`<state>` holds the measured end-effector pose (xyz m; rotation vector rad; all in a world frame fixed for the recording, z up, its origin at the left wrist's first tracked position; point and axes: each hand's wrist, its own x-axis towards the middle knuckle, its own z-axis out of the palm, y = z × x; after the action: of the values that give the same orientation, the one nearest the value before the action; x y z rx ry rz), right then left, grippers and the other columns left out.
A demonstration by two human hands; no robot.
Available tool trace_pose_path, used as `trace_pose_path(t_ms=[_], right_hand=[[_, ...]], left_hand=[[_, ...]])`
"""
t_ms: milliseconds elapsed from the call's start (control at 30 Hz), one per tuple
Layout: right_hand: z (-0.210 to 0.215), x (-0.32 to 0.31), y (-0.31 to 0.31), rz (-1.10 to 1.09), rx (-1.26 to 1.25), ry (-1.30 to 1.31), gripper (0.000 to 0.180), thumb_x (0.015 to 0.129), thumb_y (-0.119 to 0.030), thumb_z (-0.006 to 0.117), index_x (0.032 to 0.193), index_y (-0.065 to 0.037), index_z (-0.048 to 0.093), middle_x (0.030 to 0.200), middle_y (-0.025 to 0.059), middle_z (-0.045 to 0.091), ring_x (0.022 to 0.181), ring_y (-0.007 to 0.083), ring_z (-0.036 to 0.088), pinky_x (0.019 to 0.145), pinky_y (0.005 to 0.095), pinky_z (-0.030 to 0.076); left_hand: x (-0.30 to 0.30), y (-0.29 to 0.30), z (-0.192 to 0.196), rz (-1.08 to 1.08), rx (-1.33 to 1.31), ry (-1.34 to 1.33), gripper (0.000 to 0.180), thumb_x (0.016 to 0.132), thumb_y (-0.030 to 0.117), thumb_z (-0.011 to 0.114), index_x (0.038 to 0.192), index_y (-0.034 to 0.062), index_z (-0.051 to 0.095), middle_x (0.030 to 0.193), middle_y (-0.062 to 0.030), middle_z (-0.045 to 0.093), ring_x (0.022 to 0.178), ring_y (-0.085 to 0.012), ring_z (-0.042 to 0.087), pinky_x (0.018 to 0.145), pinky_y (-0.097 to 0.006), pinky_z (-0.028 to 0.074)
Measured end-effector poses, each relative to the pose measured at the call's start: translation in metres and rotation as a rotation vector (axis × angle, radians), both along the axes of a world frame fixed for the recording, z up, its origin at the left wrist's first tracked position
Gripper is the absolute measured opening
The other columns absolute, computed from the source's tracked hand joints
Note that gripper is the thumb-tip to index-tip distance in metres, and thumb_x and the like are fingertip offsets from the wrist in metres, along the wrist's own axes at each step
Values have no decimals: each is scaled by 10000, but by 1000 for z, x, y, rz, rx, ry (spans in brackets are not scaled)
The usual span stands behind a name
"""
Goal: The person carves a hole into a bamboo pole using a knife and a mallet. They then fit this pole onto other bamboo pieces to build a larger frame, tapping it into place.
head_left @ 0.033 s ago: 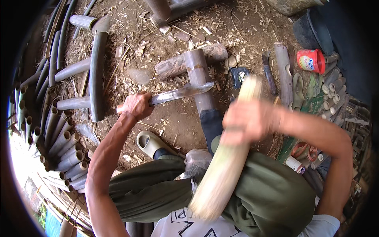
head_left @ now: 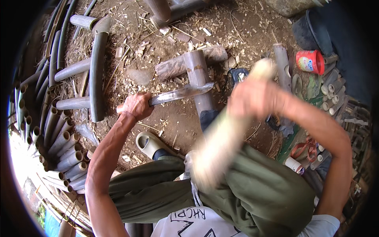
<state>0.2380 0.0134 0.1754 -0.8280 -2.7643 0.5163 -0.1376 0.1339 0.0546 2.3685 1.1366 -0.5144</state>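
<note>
My left hand (head_left: 135, 106) is closed round the handle of a machete (head_left: 179, 94). Its blade reaches right and lies across a dark bamboo pole (head_left: 196, 69), whose far end rests over a rough log (head_left: 169, 68) on the ground. My right hand (head_left: 254, 98) grips a thick, pale wooden club (head_left: 215, 158) around its upper part. Motion blurs the club, which slants above my bent right leg. Dark cloth (head_left: 208, 118) shows at the near end of the bamboo pole, partly hidden by the club.
Left of me lie a bamboo frame (head_left: 98, 77) and many stacked bamboo tubes (head_left: 73, 160). A red tub (head_left: 308, 61), a dark bucket (head_left: 312, 35) and short bamboo pieces (head_left: 335, 87) are at the right. Wood chips litter the dirt. A sandal (head_left: 149, 144) is on my left foot.
The club in my right hand has swung, its top tipping rightward and its lower end shifting forward. My right hand moved slightly right and up. My left hand and the machete stayed put.
</note>
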Motion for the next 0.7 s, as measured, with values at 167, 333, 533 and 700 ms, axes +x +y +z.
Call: trace_pose_path(t_ms=[167, 333, 533, 700], right_hand=[[26, -3, -8, -252, -100, -291, 841, 555, -291, 814, 1305, -81, 496, 899, 138, 585, 709, 297, 620, 540, 401, 542], [-4, -7, -3, -68, 28, 55, 652, 631, -228, 771, 1234, -149, 534, 880, 66, 579, 778, 258, 631, 659, 394, 560], [29, -6, -6, -265, -109, -221, 863, 510, -338, 843, 1266, -111, 493, 907, 127, 587, 740, 286, 631, 628, 416, 562], [2, 8, 4, -35, -62, -1, 574, 660, -153, 746, 1203, -128, 561, 953, 81, 624, 875, 286, 640, 757, 418, 565]], left_hand=[[-5, 0, -4, -19, -32, 24, 212, 730, 231, 689, 886, 91, 662, 906, -118, 671, 825, -335, 672, 728, -452, 541], [-2, 7, 3, -14, -44, 48, 207, 741, 236, 687, 871, 79, 650, 893, -129, 671, 828, -340, 671, 732, -444, 539], [-6, 6, 7, -25, -49, 36, 215, 755, 254, 688, 874, 79, 648, 894, -133, 675, 820, -343, 669, 744, -453, 537], [2, 13, 4, -53, -22, 6, 216, 754, 259, 686, 868, 79, 644, 840, -133, 668, 789, -346, 663, 736, -462, 535]])
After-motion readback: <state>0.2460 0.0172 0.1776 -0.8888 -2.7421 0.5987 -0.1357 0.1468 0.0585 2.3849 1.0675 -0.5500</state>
